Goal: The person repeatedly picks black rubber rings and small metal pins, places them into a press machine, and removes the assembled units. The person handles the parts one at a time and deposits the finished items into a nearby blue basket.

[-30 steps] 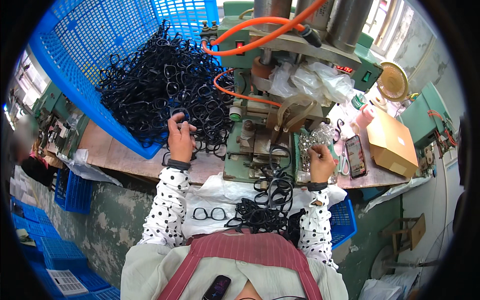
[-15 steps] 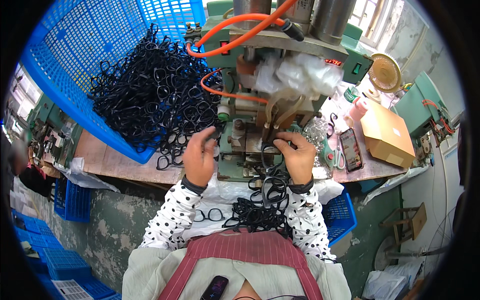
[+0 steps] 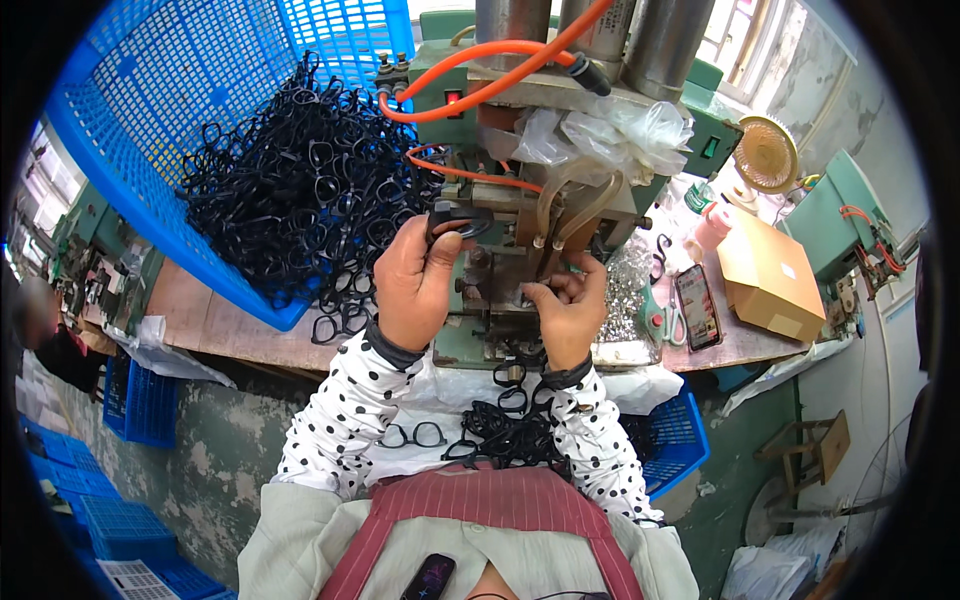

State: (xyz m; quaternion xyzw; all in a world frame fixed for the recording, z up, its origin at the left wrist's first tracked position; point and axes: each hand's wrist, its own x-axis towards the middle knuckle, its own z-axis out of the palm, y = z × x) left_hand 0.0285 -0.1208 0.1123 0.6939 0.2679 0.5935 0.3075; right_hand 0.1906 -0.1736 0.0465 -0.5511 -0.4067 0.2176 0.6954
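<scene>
Wooden desk [image 3: 225, 308]: carries a green machine [image 3: 460, 345]
Right hand [image 3: 572, 318]: near enough to the metal tooling [image 3: 540, 243] for a sudden descent to pinch it; fingers bent, grip impossible to tell
Left hand [image 3: 414, 288]: fingers clamped on one end of a spectacle frame [image 3: 472, 214], which could twist from so narrow a hold
Spectacle frame: raised over the machine, left of the tooling; black, smooth, faintly glossy

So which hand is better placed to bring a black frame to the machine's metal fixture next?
Likely the left hand: it holds a black eyeglass frame beside the machine. The right hand sits closer, fingertips at the metal fixture near the tubes, but no frame shows clearly in its grip.
</scene>
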